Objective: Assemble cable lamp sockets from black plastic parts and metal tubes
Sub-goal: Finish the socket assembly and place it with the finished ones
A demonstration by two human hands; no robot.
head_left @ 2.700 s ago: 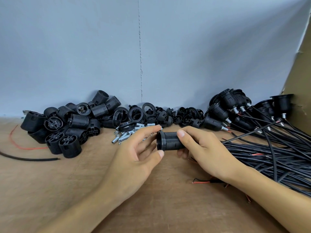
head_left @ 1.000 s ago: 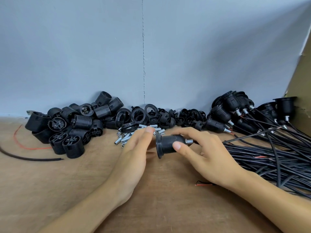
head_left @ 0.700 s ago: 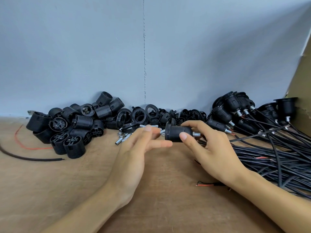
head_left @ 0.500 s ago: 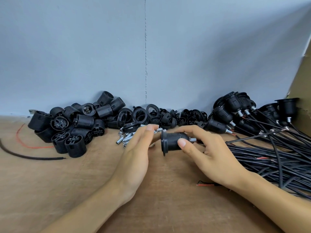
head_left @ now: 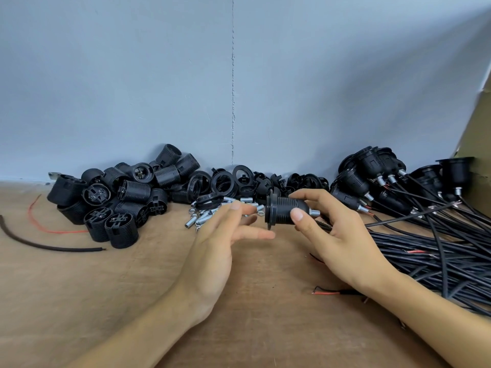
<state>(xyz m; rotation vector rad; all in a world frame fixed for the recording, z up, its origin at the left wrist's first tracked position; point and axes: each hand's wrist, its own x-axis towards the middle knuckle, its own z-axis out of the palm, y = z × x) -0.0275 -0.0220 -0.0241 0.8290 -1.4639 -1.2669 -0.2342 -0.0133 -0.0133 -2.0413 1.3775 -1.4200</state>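
A: How was the left hand (head_left: 220, 243) held?
B: Spread open, empty, just left of the black ribbed plastic socket with metal tube (head_left: 287, 212), which was gripped near the middle by the right hand (head_left: 337, 235).
A: Advice?
B: Its collar (head_left: 269, 213) was best turned squarely.

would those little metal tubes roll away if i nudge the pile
Likely yes: the metal tubes are small smooth cylinders lying loose on the flat wooden table, so they should roll. Probably stiff and light to pinch, perhaps slippery given the shiny finish.
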